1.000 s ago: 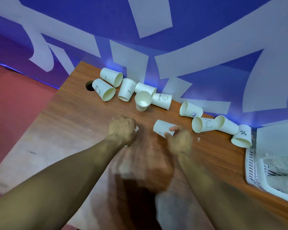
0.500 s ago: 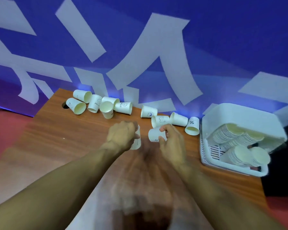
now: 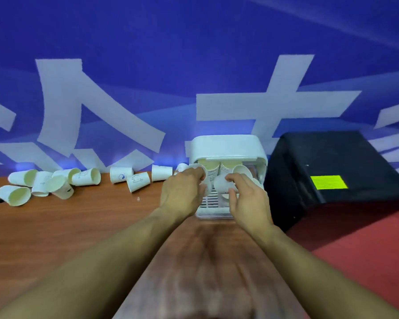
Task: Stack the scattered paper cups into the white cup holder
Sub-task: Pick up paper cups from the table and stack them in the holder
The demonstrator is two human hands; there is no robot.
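Left hand [image 3: 182, 194] curled round a paper cup [image 3: 196, 168], right hand [image 3: 249, 201] pinching a second cup [image 3: 220, 185] — both held at the open front of the white cup holder [image 3: 228, 146]. Loose cups [image 3: 137, 181] lay tipped along the back of the wooden table [image 3: 78, 222], left of the holder. Blue wall [image 3: 194, 54] behind; black box [image 3: 332, 162] just right of the holder. Half a second before, both hands were over mid-table — short of the holder.

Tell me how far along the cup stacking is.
Done: stacks of cups sit in the white cup holder. In hand: the left hand grips a cup, the right hand a second cup, both at its opening. Left: roughly ten scattered cups lie on the table along the wall.
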